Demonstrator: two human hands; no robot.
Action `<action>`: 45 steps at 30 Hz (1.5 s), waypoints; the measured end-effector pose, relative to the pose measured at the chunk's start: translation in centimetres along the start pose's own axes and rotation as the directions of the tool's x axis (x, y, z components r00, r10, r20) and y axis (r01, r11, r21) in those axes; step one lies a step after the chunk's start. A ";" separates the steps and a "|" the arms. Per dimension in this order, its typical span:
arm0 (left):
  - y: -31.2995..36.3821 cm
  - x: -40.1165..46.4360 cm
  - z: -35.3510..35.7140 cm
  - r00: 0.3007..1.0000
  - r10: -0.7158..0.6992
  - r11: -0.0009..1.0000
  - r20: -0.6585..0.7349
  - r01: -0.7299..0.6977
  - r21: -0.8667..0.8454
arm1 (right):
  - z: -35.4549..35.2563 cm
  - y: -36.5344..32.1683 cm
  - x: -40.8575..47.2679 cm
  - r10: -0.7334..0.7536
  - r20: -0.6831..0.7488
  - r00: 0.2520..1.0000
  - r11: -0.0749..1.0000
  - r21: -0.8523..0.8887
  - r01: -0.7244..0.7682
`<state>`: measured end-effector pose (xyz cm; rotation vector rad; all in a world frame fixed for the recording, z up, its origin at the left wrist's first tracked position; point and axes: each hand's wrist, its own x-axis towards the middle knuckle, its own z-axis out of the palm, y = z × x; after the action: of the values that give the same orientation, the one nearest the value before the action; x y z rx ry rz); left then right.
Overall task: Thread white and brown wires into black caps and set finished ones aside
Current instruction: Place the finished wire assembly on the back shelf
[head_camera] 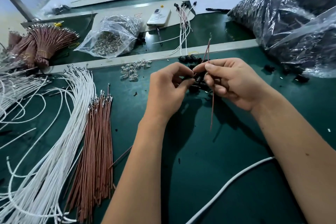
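Green matting covered the worktop [227, 160], above which both hands were raised near the middle. A black cap [198, 79] was pinched by the fingertips of the left hand [168, 90], its fingers curled in toward the right. A brown wire [212, 107] was gripped between thumb and forefinger of the right hand [231, 82]; one end stood up past the fingers and the other hung down toward the worktop. The wire's meeting point with the cap was hidden by the fingers. More loose caps [190, 59] were scattered just behind the hands. Clear small parts [134, 71] lay in a little heap to the left of them. White wires [60, 132] were spread in a long curved bundle on the left, with brown wires [96, 151] laid straight just beside them. Finished pieces [183, 22], white leads with black ends, were set well behind, near a phone [159, 16]. A clear bag [111, 38] of small parts was lying left of the phone, and a big bag [291, 18] of black parts filled the right rear. Tied brown bundles [43, 45] were stacked far left. A grey cable [227, 183] crossed the near right.
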<state>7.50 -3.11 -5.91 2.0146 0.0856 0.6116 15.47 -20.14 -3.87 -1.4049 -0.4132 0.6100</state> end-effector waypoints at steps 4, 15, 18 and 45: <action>0.3 0.0 -0.2 0.999 0.028 0.991 -0.032 -0.024 0.132 | 0.5 0.1 0.1 0.006 -0.004 1.000 1.000 -0.009 -0.006; 1.0 0.6 -6.8 0.949 -0.271 0.963 -0.164 0.266 -0.053 | -0.2 0.4 0.4 0.051 -0.108 0.993 0.994 -0.086 -0.060; 1.8 0.7 -7.6 0.940 -0.339 0.854 0.020 0.317 -0.413 | 0.5 0.5 0.3 -0.049 -0.127 0.991 0.966 -0.256 0.015; 1.8 -0.2 -9.4 0.835 -0.186 0.779 -0.519 0.447 0.440 | 2.3 0.6 0.6 -0.083 -0.219 0.972 0.977 0.175 0.122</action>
<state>2.77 3.43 -0.85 2.2755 0.9830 0.8871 14.42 -17.90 -4.22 -1.2446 -0.2502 0.3990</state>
